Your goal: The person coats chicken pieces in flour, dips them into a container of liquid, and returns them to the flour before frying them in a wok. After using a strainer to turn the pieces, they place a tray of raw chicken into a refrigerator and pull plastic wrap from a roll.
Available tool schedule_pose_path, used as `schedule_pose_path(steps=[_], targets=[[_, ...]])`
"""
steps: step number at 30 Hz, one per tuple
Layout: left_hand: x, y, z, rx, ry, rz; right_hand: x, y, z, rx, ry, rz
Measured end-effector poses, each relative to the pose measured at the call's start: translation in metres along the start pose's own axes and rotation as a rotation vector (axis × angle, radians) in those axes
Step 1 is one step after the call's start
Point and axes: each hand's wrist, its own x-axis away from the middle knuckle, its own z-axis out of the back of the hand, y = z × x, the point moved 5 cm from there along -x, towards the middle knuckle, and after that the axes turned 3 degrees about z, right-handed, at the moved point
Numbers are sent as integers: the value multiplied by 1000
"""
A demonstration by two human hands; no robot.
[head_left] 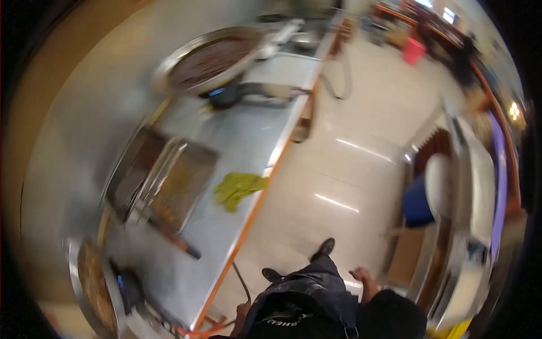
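My left hand (241, 311) hangs low beside my dark clothing, near the orange-edged front of the metal counter (226, 138). On the other side of my body, my right hand (364, 276) is held out over the tiled floor. Both hands are small and blurred, so their fingers and anything in them cannot be made out. A crumpled green cloth (239, 189) lies at the counter's edge. Left of it are two metal trays (183, 186) with a dark-handled utensil (178, 242) across them. A large round pan (217, 56) of dark red food stands farther along.
Another large pan (96, 288) is at the lower left. Shelving (471, 186) on the right holds a blue container (416, 202). Farther back are a pink bin (414, 51) and a dark-clothed person (465, 59). A hose (348, 79) hangs beside the counter.
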Motion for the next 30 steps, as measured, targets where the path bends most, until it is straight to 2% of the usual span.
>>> schedule_pose_path(steps=[1, 2, 3, 5, 6, 7, 10, 13, 16, 17, 18, 19, 20, 21, 22, 23, 26, 28, 30], targets=[[-34, 26, 26, 280, 119, -128, -32, 7, -12, 57, -74, 83], [-84, 48, 50, 347, 106, -117, -16, -14, 33, -167, -40, -14], [-147, 89, 74, 414, 94, -115, -51, -7, 33, -195, 151, 61], [-202, 131, 113, 507, 44, 0, -76, -23, 77, -248, -28, 271], [-229, 167, 134, 528, -11, 4, -79, -32, 116, -269, 127, 397], [-251, 201, 155, 550, -74, 5, -91, -31, 140, -320, 254, 320], [-267, 293, 229, 619, -149, 64, -63, -37, 257, -483, 290, 286], [-277, 336, 272, 755, -76, 209, -90, -29, 289, -546, 533, 439], [-338, 339, 258, 656, -157, 236, -131, 39, 299, -372, 481, 422], [-355, 364, 260, 365, -196, 69, -169, 88, 262, -532, 555, 371], [-361, 369, 272, 107, -221, -31, -163, 124, 274, -616, 433, 182], [-380, 371, 263, 204, -160, 25, -164, 155, 285, -402, 365, 192], [-398, 372, 253, 304, -93, 74, -137, 182, 307, -640, 247, -71], [-389, 394, 275, 366, -111, 190, -124, 204, 317, -881, 254, -186], [-385, 414, 291, 564, -28, 170, -108, 217, 326, -1148, 448, 51], [-391, 431, 296, 827, -48, 263, -113, 235, 334, -1168, 408, -14], [-426, 485, 335, 1002, -48, 386, -131, 271, 327, -1184, 257, -293], [-450, 505, 368, 1185, 111, 406, -145, 281, 334, -1195, 192, -357], [-466, 529, 428, 1264, 342, 427, -163, 291, 345, -1211, 150, -395]])
